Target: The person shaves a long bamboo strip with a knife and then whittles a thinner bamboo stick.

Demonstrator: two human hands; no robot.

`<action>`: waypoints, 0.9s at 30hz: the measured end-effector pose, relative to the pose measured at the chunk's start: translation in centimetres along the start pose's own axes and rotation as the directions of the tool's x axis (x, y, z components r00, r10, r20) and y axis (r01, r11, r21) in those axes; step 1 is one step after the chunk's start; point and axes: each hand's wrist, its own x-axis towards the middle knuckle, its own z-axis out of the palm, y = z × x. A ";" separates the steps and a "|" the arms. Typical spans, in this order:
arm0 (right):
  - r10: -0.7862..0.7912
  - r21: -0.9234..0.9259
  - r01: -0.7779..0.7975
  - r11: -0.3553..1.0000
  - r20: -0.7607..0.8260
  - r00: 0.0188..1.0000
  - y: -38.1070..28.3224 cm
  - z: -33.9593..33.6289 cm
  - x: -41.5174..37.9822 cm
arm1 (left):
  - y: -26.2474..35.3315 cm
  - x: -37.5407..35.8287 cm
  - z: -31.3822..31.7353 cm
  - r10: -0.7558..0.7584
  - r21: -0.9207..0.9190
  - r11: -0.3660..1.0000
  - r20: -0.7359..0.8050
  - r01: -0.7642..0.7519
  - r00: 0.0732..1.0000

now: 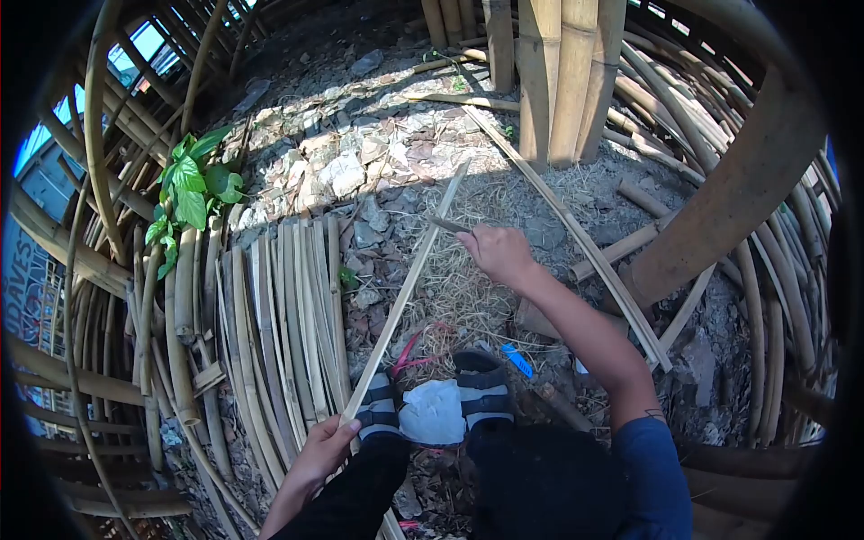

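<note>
My left hand [326, 450] is closed around the lower part of a long split bamboo strip [402, 297], which slants up and away in front of me. In my right hand [499, 256] is a knife [449, 224], its dark blade laid across the strip's upper part. The fingers of that hand are wrapped round the handle, which is mostly hidden. Pale shavings [463, 288] lie on the ground beneath the strip.
Split bamboo strips [288, 306] lie in a row at the left. Longer strips [576, 229] slant across the right, near a thick bamboo pole [720, 198]. A blue plastic object [517, 360] and a white bag [433, 412] lie by my sandals. A leafy plant [189, 184] grows at left.
</note>
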 end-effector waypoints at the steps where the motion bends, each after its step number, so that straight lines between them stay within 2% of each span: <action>1: -0.002 -0.004 0.002 1.000 -0.004 1.000 0.2 0.2 0.2 | 0.2 0.1 -0.1 0.006 0.000 1.000 0.002 -0.006 1.000; 4: 0.049 -0.006 -0.049 0.999 -0.037 0.998 -1.7 0.1 -0.4 | 0.1 0.0 -0.3 -0.023 -0.028 0.999 0.007 0.023 1.000; 6: -0.126 0.035 0.123 0.992 0.109 0.986 -4.5 -1.0 -1.9 | 0.0 0.0 -0.4 -0.038 -0.030 0.999 0.022 0.039 0.999; 7: -0.124 0.036 0.121 0.992 0.112 0.986 -5.5 -1.1 -2.7 | -0.1 0.0 -0.3 -0.042 -0.029 0.999 0.023 0.042 0.999; 9: -0.273 0.118 0.255 0.960 0.166 0.948 -6.7 -1.3 -3.8 | -0.3 0.0 -0.4 -0.012 -0.063 0.998 0.042 0.014 0.999; 10: -0.289 0.107 0.276 0.955 0.133 0.948 -5.9 -1.3 -3.3 | -0.3 -0.1 -0.4 -0.009 -0.057 0.998 0.043 0.011 0.999; 12: -0.085 -0.019 0.086 0.996 0.065 0.994 -1.9 -0.7 -0.8 | -0.4 -0.4 -0.5 -0.001 -0.085 0.996 0.092 0.009 0.996; 14: 0.150 -0.132 -0.141 0.981 0.059 0.987 3.7 -1.2 2.6 | -0.9 -0.4 -0.5 -0.002 -0.080 0.997 0.095 0.009 0.995; 17: 0.141 -0.140 -0.134 0.981 0.043 0.989 5.6 -1.1 3.5 | -0.9 0.0 -0.6 -0.011 -0.073 0.997 0.098 0.019 0.995; 19: 0.167 -0.104 -0.160 0.982 0.063 0.984 3.2 -1.1 2.3 | -0.8 -0.1 -0.6 -0.038 -0.077 0.996 0.096 0.046 0.995; 23: -0.173 0.016 0.174 0.985 0.232 0.957 -3.1 -1.6 -2.4 | -0.6 -0.2 -0.6 -0.011 -0.097 0.995 0.097 0.020 0.995; 24: -0.172 0.015 0.173 0.985 0.228 0.958 -3.2 -1.7 -2.6 | -0.6 -0.2 -0.6 -0.014 -0.096 0.995 0.101 0.024 0.995; 26: -0.337 0.063 0.331 0.941 0.193 0.921 -3.4 -2.0 -2.6 | -0.6 -0.4 -0.8 -0.011 -0.087 0.996 0.105 0.020 0.994; 27: -0.219 -0.029 0.225 0.974 0.126 0.968 -1.5 -1.7 -1.4 | -0.8 -0.5 -0.9 -0.015 -0.088 0.996 0.110 0.024 0.994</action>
